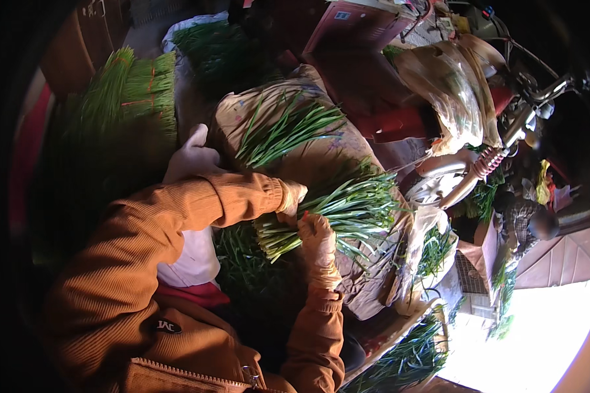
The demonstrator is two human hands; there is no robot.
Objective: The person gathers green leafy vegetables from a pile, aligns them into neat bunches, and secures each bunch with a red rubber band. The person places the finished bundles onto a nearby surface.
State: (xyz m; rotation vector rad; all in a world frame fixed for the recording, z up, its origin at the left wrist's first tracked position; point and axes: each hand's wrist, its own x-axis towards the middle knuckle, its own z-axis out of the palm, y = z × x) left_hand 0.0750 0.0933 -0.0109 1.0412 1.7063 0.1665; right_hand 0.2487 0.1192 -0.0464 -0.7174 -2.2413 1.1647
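Note:
A thick bundle of garlic chives (354, 209) lies on a cloth-covered padded surface (319, 152), its pale cut ends towards me and its leaves pointing away to the right. My left hand (291, 199), in a thin yellowish glove, grips the bundle near its cut ends. Close beside it, my gloved right hand (318, 233) is closed at the top of the bundle. A short red tie (305, 214) shows at its fingers; most of the tie is hidden. Farther back on the cloth rests a smaller loose bunch of chives (287, 130).
Tied bundles (150, 88) are stacked at the left beside a dark green heap (221, 49). At the right stand a motorcycle wheel (435, 184) and fork (486, 164). More chives fill a container (403, 353) at lower right. Another person (518, 226) is farther right.

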